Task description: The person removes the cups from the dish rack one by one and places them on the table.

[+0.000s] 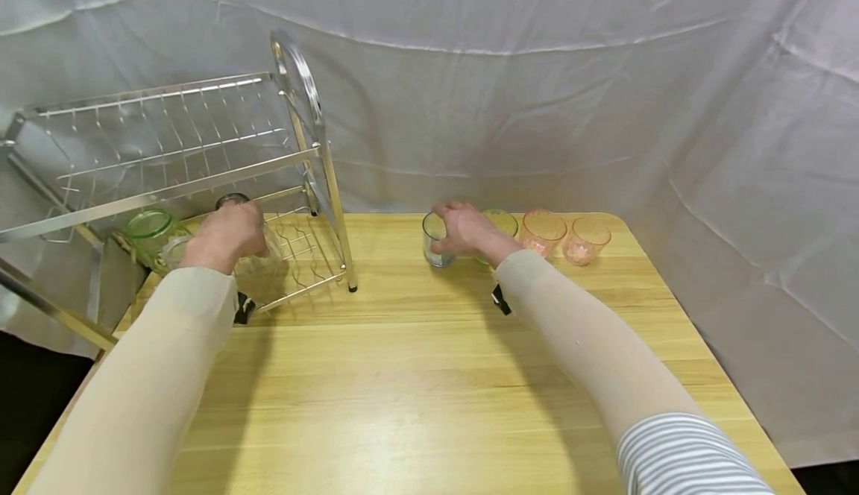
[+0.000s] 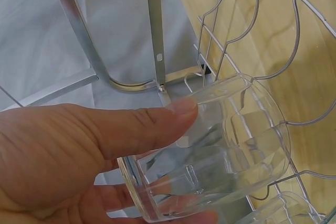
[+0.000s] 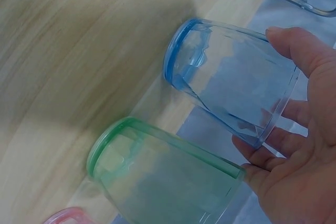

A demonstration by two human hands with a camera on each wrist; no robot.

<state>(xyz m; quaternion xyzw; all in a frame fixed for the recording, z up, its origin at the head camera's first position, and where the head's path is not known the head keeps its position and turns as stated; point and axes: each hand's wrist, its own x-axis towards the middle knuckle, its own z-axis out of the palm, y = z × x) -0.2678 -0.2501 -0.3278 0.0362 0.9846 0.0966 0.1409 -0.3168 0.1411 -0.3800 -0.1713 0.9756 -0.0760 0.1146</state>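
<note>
My left hand (image 1: 231, 232) reaches into the lower tier of the metal dish rack (image 1: 338, 219). Its thumb and fingers grip a clear glass (image 2: 210, 150), which lies tilted against the rack's wire loops in the left wrist view. Over on the table, my right hand (image 1: 466, 228) has thumb and fingers around the upper part of a blue-tinted glass (image 3: 231, 77). That glass stands upright, its thick blue base on the wood. Right beside it is a green glass (image 3: 163, 171), close to the fingertips of the same hand and partly hidden by it in the head view.
Two pink glasses (image 1: 543, 230) (image 1: 587, 240) stand in the row right of the green one. A green jar-like glass (image 1: 149, 228) and another clear glass (image 1: 176, 251) sit at the rack's left. The rack's upper tier (image 1: 168, 148) overhangs my left hand. Grey cloth (image 1: 470, 107) hangs behind the table.
</note>
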